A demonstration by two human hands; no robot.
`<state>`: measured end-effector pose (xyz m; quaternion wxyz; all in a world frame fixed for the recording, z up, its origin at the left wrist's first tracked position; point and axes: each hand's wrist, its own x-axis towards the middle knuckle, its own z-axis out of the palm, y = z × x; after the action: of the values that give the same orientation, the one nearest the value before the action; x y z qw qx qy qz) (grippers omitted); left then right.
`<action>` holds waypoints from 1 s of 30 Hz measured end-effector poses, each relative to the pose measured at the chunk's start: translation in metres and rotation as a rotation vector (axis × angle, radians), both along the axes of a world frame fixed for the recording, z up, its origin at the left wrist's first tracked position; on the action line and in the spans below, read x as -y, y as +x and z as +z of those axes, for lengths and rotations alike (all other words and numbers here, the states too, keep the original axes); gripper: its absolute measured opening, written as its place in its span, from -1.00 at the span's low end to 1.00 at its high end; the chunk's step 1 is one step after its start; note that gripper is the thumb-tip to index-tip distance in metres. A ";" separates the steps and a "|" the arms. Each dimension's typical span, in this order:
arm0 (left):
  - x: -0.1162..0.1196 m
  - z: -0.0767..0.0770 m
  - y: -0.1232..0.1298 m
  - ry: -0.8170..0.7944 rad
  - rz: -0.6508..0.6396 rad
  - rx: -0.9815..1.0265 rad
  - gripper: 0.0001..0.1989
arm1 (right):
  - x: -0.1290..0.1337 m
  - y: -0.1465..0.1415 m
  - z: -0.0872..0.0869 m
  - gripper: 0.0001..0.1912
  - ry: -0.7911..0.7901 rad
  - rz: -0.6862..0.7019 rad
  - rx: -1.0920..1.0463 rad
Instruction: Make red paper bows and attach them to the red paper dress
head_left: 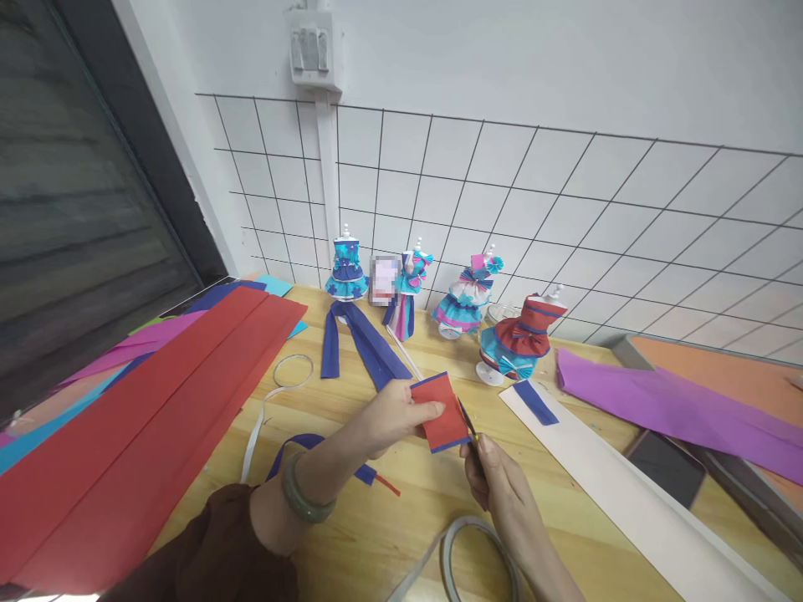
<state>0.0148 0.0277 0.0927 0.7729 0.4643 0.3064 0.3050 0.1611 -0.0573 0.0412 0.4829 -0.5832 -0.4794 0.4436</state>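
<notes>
On the near left side of the red-bodiced dress form (525, 319), above the wooden table (351, 543), a small red piece (448, 418) with a blue band along two opposite edges sits in the left hand (392, 418). Its long axis runs from one blue edge to the other, on a slant: the far edge leans left, away from the form, and the near edge points toward the person and slightly right. The left hand's grip is pinched closed on the piece, thumb flat on the red face, the fingers beneath mostly hidden.

Nearer the person than the form, and a little to its left, the right hand (505, 478) has its grip curled around the handles of the scissors (467, 418). Their blades point away and leftward, at the right side of the red piece; how far they are parted I cannot tell.

Just left of the form stands another with a tiered skirt (461, 311). To the form's right lies purple paper (652, 401); on its near right, a pale strip (602, 456) bears a short blue strip (535, 402).
</notes>
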 end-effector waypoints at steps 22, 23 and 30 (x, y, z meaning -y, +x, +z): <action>0.000 -0.005 0.001 -0.012 -0.012 0.039 -0.79 | 0.000 -0.002 0.002 -0.57 0.004 -0.009 0.036; 0.000 -0.006 0.001 -0.009 -0.016 0.046 -0.80 | 0.000 -0.003 0.002 -0.57 0.005 -0.011 0.036; 0.001 -0.005 0.002 -0.017 -0.010 0.059 -0.85 | -0.001 -0.002 0.001 -0.57 0.004 -0.008 0.048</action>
<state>0.0164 0.0269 0.0873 0.7871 0.4501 0.2836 0.3121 0.1595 -0.0564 0.0417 0.4744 -0.5946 -0.4893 0.4266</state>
